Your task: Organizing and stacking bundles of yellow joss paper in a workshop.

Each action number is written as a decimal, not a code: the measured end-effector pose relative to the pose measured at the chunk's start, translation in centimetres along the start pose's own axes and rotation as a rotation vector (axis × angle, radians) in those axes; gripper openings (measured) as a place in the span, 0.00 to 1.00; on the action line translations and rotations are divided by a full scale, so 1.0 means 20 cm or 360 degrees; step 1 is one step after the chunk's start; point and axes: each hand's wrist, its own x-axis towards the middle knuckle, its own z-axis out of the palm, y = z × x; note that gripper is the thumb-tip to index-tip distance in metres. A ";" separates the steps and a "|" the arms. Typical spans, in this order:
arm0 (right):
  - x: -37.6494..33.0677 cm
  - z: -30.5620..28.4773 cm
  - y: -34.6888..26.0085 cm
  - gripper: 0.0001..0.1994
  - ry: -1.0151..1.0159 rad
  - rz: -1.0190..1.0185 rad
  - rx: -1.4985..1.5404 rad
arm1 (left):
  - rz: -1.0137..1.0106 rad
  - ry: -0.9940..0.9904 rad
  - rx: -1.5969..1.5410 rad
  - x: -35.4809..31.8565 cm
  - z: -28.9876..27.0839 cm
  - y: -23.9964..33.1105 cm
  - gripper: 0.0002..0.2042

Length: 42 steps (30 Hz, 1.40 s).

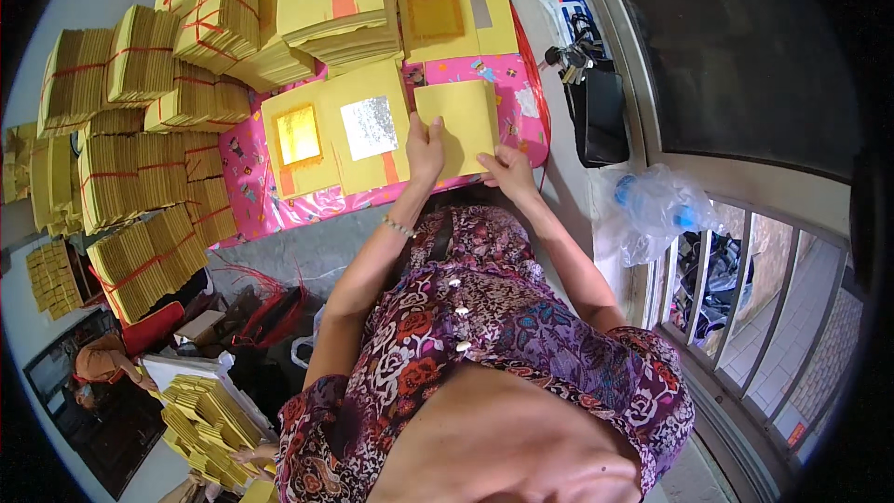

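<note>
The left hand (425,151) lies with its fingers flat and spread on the left part of a plain yellow paper sheet (458,121), thumb at its lower edge, so its grip presses rather than pinches. The right hand (504,170) pinches the sheet's lower right edge between thumb and fingers. The sheet lies on a pink patterned cloth (250,182) that covers the surface, near its front edge.

Just to the left of the sheet lie two more yellow sheets, one with a silver foil square (370,127) and one with a gold foil square (299,134). Behind them stand taller stacks of the same yellow paper (337,0).

Further left, bundles of yellow paper tied with red string (149,186) are piled high. To the right, well apart from the hands, a bunch of keys (570,58) rests by a black pouch (598,116), with a clear plastic bag (652,205) near the window rails.
</note>
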 end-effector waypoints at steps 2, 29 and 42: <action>0.12 -0.04 0.14 0.15 0.0113 -0.0171 -0.0306 | 0.0220 0.0147 0.0371 0.05 0.07 -0.08 0.13; 0.38 -0.03 0.19 0.40 0.0240 -0.0898 -0.1680 | -0.0262 0.0037 0.0826 0.26 0.19 -0.34 0.18; 0.32 -0.03 0.04 0.40 0.0266 -0.0939 -0.1757 | 0.0568 -0.0266 0.0860 -0.18 -0.38 0.18 0.24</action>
